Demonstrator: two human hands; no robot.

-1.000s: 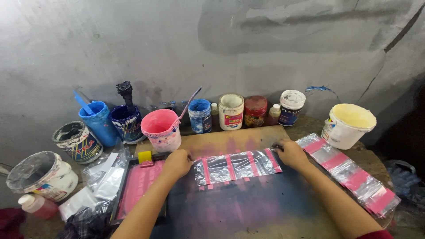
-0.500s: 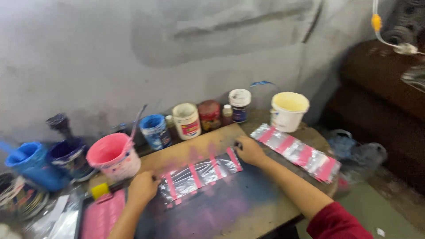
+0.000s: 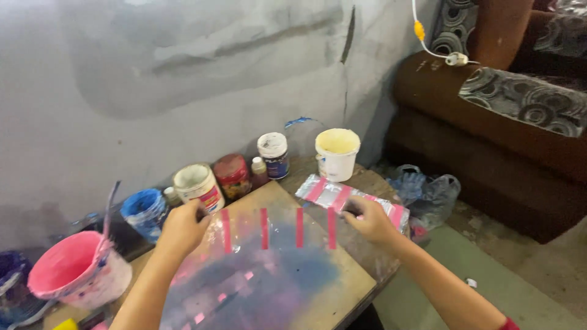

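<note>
Room: you look down at a low wooden board (image 3: 318,293) stained blue and pink, set against a grey wall (image 3: 183,91); a brown sofa (image 3: 507,140) stands at your right.
Film in hand: one clear plastic strip (image 3: 278,229) with four pink bars, lifted just above the board and stretched between your two hands.
Left hand: your left hand (image 3: 183,229) pinches the left end of the strip, fingers closed on it.
Right hand: your right hand (image 3: 370,221) grips the right end, fingers curled around the edge.
Stack: one pile of similar pink-striped strips (image 3: 333,194) lies at the board's right corner, just beside your right hand.
Containers: seven along the wall: one pink bucket (image 3: 76,272) with a stick in it, one blue tub (image 3: 143,211), one white jar (image 3: 197,185), one red jar (image 3: 232,175), one small bottle (image 3: 259,169), one white-lidded jar (image 3: 273,154), one white bucket (image 3: 337,154).
Floor: one crumpled plastic bag (image 3: 428,189) near the sofa.
</note>
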